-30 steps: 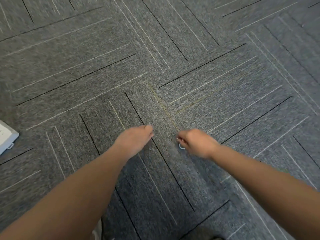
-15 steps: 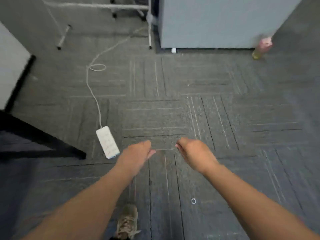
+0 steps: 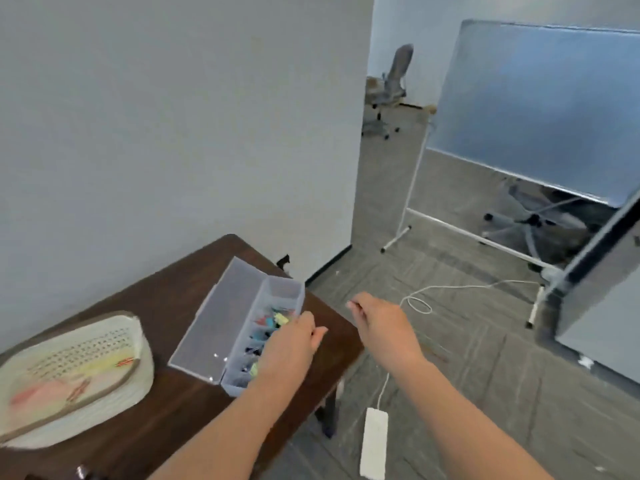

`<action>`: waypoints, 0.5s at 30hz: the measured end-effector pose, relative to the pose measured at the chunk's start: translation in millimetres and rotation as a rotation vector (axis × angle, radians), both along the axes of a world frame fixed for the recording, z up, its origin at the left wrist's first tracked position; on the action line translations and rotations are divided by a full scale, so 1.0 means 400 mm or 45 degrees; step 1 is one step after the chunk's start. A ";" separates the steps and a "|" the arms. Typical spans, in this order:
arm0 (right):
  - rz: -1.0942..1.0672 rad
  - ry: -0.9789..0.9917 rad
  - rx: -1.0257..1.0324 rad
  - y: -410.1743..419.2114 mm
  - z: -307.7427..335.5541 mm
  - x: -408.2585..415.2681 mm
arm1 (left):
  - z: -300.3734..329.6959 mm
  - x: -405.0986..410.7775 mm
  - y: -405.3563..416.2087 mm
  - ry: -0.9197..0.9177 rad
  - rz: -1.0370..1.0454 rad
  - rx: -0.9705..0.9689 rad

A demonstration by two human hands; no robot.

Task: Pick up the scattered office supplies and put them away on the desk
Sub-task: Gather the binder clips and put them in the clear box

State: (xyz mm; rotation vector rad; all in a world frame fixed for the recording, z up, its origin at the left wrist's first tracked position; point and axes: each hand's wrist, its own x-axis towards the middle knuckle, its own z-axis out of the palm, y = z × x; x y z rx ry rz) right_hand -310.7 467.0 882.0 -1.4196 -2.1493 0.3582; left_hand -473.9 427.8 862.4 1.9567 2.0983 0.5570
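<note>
A clear plastic organizer box lies open on the dark wooden desk, its lid folded back to the left. Its compartments hold colourful clips. My left hand hovers over the box's right side, fingers curled downward, the palm hidden. My right hand is in the air past the desk's right edge, over the carpet, with fingertips pinched together. Whether something small is between them is too blurred to tell.
A woven cream basket with papers sits on the desk's left. On the grey carpet lie a white power strip and its cable. A rolling whiteboard stands at right, an office chair far behind.
The view has swung up from the carpet to the desk. Both hands rose from floor level; the left now reaches over the open organizer box.
</note>
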 end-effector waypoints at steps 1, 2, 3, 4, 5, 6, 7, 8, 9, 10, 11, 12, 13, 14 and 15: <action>0.058 -0.006 0.009 0.021 0.008 -0.058 | 0.005 -0.044 0.006 -0.023 0.060 -0.065; 0.112 -0.020 -0.002 0.039 0.013 -0.112 | 0.006 -0.085 0.010 -0.029 0.116 -0.136; 0.163 -0.033 -0.028 0.055 0.011 -0.159 | -0.001 -0.121 0.015 -0.002 0.155 -0.167; 0.211 -0.050 -0.056 0.071 0.003 -0.201 | -0.009 -0.151 0.022 0.051 0.187 -0.196; 0.251 -0.066 -0.079 0.088 -0.009 -0.237 | -0.020 -0.176 0.028 0.066 0.228 -0.208; 0.286 -0.077 -0.094 0.105 -0.025 -0.270 | -0.031 -0.194 0.033 0.037 0.263 -0.223; 0.318 -0.091 -0.114 0.120 -0.043 -0.299 | -0.041 -0.207 0.038 0.000 0.296 -0.239; 0.351 -0.106 -0.137 0.133 -0.063 -0.326 | -0.054 -0.217 0.042 -0.014 0.335 -0.263; 0.389 -0.121 -0.154 0.144 -0.085 -0.348 | -0.069 -0.222 0.044 -0.004 0.375 -0.282; 0.428 -0.133 -0.168 0.156 -0.111 -0.366 | -0.087 -0.224 0.046 0.016 0.413 -0.304; 0.458 -0.136 -0.186 0.168 -0.134 -0.379 | -0.106 -0.221 0.047 0.021 0.444 -0.320; 0.485 -0.139 -0.211 0.182 -0.156 -0.389 | -0.124 -0.214 0.049 0.013 0.476 -0.341; 0.517 -0.144 -0.232 0.197 -0.176 -0.400 | -0.140 -0.209 0.052 0.002 0.511 -0.354; 0.545 -0.152 -0.249 0.212 -0.195 -0.411 | -0.157 -0.205 0.055 -0.005 0.546 -0.373; 0.575 -0.166 -0.256 0.225 -0.211 -0.423 | -0.176 -0.203 0.059 -0.013 0.582 -0.376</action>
